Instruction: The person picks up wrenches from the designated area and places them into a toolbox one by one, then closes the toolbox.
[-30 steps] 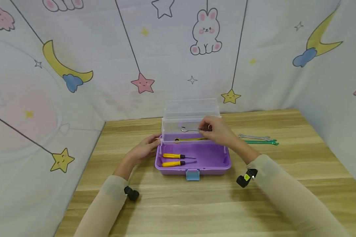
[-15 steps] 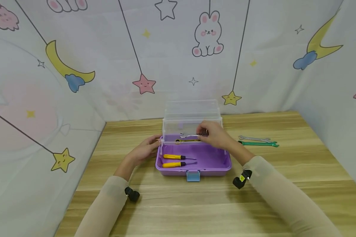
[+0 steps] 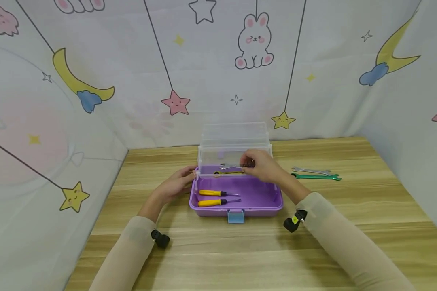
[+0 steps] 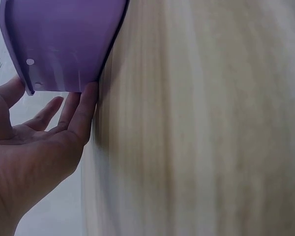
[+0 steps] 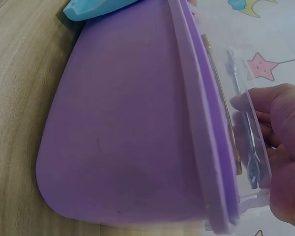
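Observation:
A purple toolbox [image 3: 207,211] stands on the table with its clear inner tray [image 3: 206,155] raised at the back. Thumb and fingertips of my left hand [image 3: 176,185] touch its left rear corner; the left wrist view shows the fingers fairly straight against the purple end wall [image 4: 64,44]. My right hand [image 3: 263,165] pinches a silver wrench [image 3: 229,166] level at the tray, jaw end pointing left. In the right wrist view that wrench [image 5: 251,147] shows through clear plastic. Below it lies a yellow wrench [image 3: 227,173], its right part hidden by the hand.
Two yellow-handled screwdrivers, an upper one [image 3: 210,193] and a lower one [image 3: 210,203], lie in the toolbox bottom. A blue latch [image 3: 236,217] hangs open in front. Right of the box, a second silver wrench [image 3: 311,170] and a green wrench [image 3: 317,177] lie on the table.
My right hand has lowered the silver wrench toward the tray and moved slightly left, now holding it just above the yellow wrench. My left hand stays at the box corner.

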`<state>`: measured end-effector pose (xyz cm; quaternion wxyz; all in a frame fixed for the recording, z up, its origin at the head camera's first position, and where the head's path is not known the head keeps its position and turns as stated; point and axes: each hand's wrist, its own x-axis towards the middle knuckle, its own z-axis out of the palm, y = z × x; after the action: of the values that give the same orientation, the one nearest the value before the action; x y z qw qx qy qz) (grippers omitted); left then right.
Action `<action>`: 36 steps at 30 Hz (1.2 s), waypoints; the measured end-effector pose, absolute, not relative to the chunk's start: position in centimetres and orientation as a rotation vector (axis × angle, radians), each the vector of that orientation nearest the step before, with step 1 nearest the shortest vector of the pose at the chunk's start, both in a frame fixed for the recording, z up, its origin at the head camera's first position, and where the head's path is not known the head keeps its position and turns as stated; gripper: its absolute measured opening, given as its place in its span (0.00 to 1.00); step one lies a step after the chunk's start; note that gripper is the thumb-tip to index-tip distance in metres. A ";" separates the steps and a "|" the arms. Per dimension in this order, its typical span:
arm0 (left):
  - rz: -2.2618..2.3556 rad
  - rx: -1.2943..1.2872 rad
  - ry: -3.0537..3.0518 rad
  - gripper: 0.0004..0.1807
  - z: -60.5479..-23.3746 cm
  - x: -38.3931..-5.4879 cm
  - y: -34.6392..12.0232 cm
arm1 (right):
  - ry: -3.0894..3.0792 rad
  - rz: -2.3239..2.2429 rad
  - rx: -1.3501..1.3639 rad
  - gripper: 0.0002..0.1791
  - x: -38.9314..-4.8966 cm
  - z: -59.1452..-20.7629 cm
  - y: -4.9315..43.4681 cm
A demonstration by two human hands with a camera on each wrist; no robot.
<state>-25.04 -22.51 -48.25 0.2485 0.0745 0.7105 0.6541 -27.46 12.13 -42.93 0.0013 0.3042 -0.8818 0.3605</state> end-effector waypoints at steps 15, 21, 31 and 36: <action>1.804 0.200 1.916 0.31 -48.2 -24.5 -22.3 | -2.757 1.129 0.949 0.07 -27.2 -43.3 12.1; 1.807 0.191 1.930 0.30 -48.0 -24.6 -22.2 | -2.688 1.266 0.941 0.07 -27.1 -43.4 12.5; 1.804 0.198 1.932 0.30 -48.0 -24.7 -22.2 | -2.606 1.511 0.962 0.11 -26.4 -42.6 15.1; 1.803 0.191 1.928 0.30 -48.1 -24.9 -22.4 | -2.650 1.451 0.958 0.10 -26.4 -41.8 17.2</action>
<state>-24.88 -22.38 -48.14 0.2449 0.0700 0.7063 0.6605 -26.37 17.24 -41.76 -0.0140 0.3022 -0.8361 0.4577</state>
